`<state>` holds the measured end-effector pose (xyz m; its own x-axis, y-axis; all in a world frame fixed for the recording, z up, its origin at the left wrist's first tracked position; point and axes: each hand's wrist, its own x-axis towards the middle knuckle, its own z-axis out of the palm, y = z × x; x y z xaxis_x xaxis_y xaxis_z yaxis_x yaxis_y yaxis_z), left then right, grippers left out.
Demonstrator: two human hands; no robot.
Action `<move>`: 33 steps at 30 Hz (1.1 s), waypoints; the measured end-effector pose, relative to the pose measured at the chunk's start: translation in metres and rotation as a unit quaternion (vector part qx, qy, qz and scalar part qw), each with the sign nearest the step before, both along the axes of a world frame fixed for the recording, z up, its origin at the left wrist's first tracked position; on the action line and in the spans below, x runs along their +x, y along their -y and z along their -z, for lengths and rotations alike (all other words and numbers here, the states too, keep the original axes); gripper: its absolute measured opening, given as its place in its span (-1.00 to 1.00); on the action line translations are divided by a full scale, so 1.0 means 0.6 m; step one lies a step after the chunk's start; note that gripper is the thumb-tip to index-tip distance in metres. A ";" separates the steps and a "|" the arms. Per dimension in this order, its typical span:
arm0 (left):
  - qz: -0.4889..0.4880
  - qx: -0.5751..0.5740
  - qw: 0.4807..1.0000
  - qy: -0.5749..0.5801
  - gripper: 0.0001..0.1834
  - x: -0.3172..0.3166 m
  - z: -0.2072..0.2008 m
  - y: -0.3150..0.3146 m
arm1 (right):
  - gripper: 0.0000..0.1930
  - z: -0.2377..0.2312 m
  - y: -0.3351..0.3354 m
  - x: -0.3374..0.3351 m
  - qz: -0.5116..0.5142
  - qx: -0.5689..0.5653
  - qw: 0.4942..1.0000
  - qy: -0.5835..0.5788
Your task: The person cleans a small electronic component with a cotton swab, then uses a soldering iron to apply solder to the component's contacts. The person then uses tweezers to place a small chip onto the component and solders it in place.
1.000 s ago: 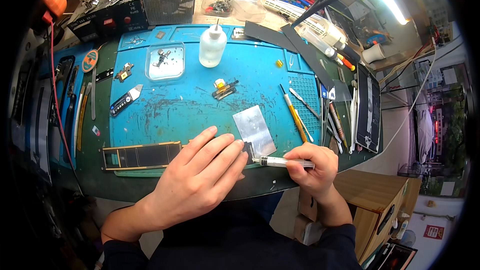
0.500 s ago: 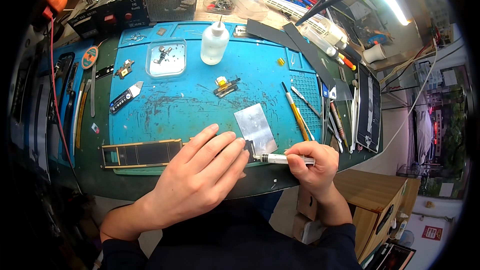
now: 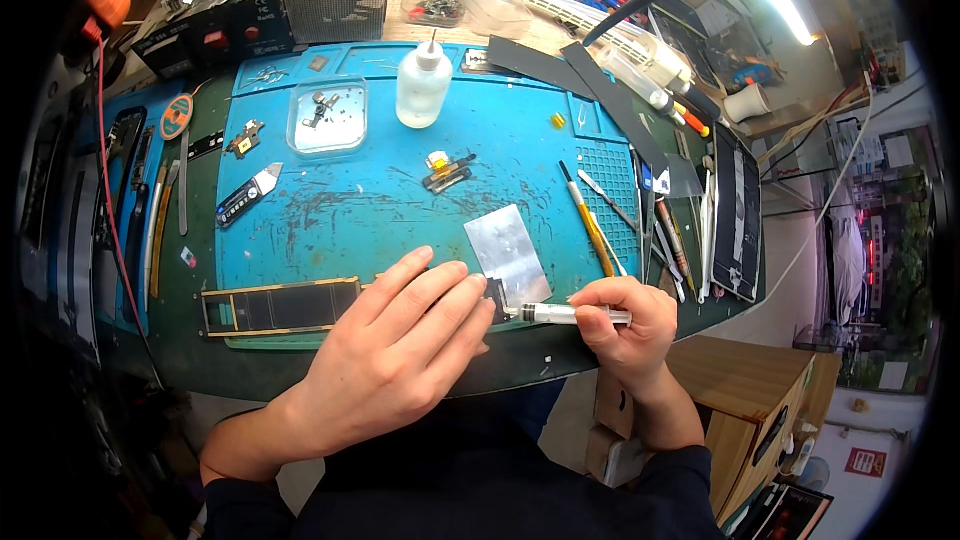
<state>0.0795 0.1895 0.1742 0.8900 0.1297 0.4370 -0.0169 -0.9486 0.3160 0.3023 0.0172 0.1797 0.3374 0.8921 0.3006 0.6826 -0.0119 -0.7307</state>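
My left hand [image 3: 405,340] lies flat with its fingers stretched out over the long dark frame [image 3: 285,309], which looks like a phone frame with gold edges. The frame's middle is hidden under the palm; its black right end [image 3: 497,297] shows beyond my fingers. In my right hand [image 3: 632,328] is a slim clear syringe [image 3: 552,314], gripped between thumb and fingers. Its tip points left at the frame's right end; whether it touches cannot be made out. Just behind the tip lies a thin silvery metal sheet [image 3: 508,252].
A clear bottle [image 3: 424,87] stands on the blue mat [image 3: 340,240], beside a small dish [image 3: 330,147] of parts. A utility knife [image 3: 249,196] lies at left, a small component [image 3: 448,174] mid-mat. Brushes and tweezers [image 3: 597,230] lie at right, near a black-edged panel [image 3: 733,215].
The whole scene has shifted very slightly left and up in the picture. Both hands keep their places, and the syringe stays at the frame's right end.
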 end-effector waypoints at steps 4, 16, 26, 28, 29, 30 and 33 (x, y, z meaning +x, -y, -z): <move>-0.002 0.001 1.000 0.000 -0.62 -0.001 0.001 0.001 | -0.81 0.003 -0.005 -0.002 -0.001 0.005 1.000 0.028; -0.002 0.004 1.000 0.017 -0.59 -0.002 0.004 0.001 | -0.71 -0.031 -0.016 -0.001 0.106 0.070 0.986 -0.108; 0.012 0.026 0.999 0.029 -0.56 -0.004 0.006 -0.003 | -0.65 -0.004 -0.186 0.033 0.053 0.052 0.933 0.353; 0.010 0.030 0.999 0.030 -0.56 -0.007 0.008 -0.002 | -0.64 -0.015 -0.191 0.022 0.073 0.078 0.921 0.374; 0.012 0.027 0.999 0.029 -0.57 -0.009 0.009 0.000 | -0.64 -0.031 -0.190 0.021 0.073 0.109 0.923 0.362; 0.016 0.025 0.999 0.031 -0.58 -0.008 0.010 0.001 | -0.64 -0.063 -0.187 0.020 0.075 0.140 0.922 0.353; 0.022 0.036 0.998 0.045 -0.59 -0.004 0.008 0.001 | -0.71 -0.186 -0.194 -0.007 0.031 0.216 0.951 0.217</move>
